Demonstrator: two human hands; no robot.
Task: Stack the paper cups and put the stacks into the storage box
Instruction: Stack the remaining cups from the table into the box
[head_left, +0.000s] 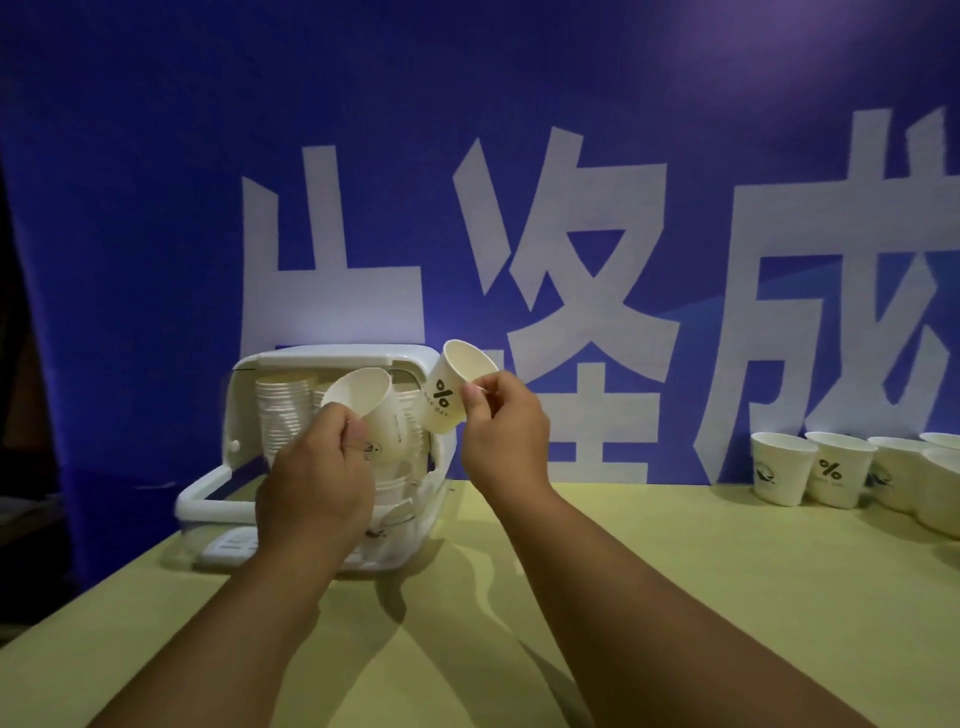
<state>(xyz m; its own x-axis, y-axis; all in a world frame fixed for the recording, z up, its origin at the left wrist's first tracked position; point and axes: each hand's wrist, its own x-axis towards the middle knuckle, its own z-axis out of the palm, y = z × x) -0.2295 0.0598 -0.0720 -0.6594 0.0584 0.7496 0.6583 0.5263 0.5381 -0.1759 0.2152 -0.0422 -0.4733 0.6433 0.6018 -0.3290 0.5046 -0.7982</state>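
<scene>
Two cups, one gripped in each hand: left hand (317, 483) holds tilted cup (363, 402), right hand (506, 434) pinches percent-marked cup (457, 387).

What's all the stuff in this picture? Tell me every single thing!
table: one, yellow-green, under everything.
backdrop: one, blue with big white characters, behind the table.
box: one, white, open, at the table's left.
stacks: several, white, inside the box.
left cup: one, white, held up in front of the box.
right cup: one, white with a black % mark, held up beside the box's top.
loose cups: at least five, white with dark prints, upright at the table's right edge.
left hand: grips the left cup.
right hand: pinches the right cup.
</scene>
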